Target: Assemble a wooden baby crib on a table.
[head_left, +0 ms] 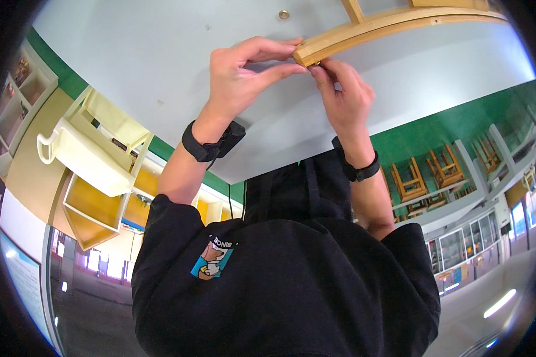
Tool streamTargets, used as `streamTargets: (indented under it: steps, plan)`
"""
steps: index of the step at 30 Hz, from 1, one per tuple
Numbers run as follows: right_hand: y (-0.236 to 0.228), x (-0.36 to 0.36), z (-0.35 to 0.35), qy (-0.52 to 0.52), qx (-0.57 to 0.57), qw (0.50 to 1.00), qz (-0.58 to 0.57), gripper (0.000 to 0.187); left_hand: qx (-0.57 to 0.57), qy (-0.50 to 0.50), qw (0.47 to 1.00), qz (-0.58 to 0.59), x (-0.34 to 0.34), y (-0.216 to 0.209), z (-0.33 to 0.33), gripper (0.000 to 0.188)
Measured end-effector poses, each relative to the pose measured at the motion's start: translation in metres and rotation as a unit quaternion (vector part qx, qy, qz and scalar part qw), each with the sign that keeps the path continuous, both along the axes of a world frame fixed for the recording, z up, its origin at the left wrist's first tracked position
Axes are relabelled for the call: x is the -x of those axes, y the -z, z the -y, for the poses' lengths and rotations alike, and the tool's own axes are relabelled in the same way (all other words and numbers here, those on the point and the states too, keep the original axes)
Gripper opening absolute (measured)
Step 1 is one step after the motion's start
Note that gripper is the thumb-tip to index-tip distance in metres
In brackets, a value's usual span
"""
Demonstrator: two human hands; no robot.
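Observation:
A pale wooden frame [369, 30] lies at the far side of the white table, its long rail running off to the right. My left hand [235, 74] is closed around the rail's near left end, fingertips on the upper side and thumb below. Just beside it, my right hand [346, 92] pinches a small brass-coloured fitting [316, 63] against the rail's lower side. The fingers partly cover that fitting, so its exact kind is unclear. A round brass-coloured piece [284, 14] with a dark centre rests on the table beyond my left hand.
The white tabletop [178, 71] spreads around the frame. A cream plastic bin [89, 154] and shelving [27, 89] stand to the left. On the right, wooden stools [409, 179] sit past the table's edge, over a green floor [458, 119]. Black bands circle both my wrists.

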State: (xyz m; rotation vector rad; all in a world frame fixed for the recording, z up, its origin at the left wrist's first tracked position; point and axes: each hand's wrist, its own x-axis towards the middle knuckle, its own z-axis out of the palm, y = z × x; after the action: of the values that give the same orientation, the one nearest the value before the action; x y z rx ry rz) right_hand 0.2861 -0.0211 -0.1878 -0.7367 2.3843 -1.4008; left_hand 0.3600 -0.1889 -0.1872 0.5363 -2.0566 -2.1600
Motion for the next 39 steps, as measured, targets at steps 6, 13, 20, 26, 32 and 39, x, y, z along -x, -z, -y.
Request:
streamTargets:
  steps: [6,13,20,26,32,39]
  plan:
    - [-0.007,-0.002,0.007,-0.050,-0.038,0.997,0.034,0.008,0.001,-0.006,1.000,0.019,0.000,-0.003,-0.002,0.025]
    - [-0.018,0.023,0.003,-0.009,0.063,0.839,0.541,0.028,0.004,-0.019,0.999,0.029,0.000,0.002,-0.008,0.028]
    - [-0.054,0.076,0.016,-0.210,-0.217,0.837,0.456,0.032,0.348,-0.039,0.936,-0.032,0.006,0.007,-0.021,0.032]
    - [-0.077,0.108,0.068,-0.310,-0.178,0.934,0.017,0.020,0.444,-0.119,0.885,-0.075,0.011,0.022,-0.039,0.033]
    - [-0.036,0.118,0.098,-0.504,-0.213,0.820,-0.171,0.012,0.429,-0.170,0.886,-0.051,0.014,0.030,-0.050,0.033]
    - [-0.045,0.123,0.089,-0.589,-0.220,0.768,-0.120,0.010,0.436,-0.222,0.872,-0.021,0.015,0.024,-0.048,0.043]
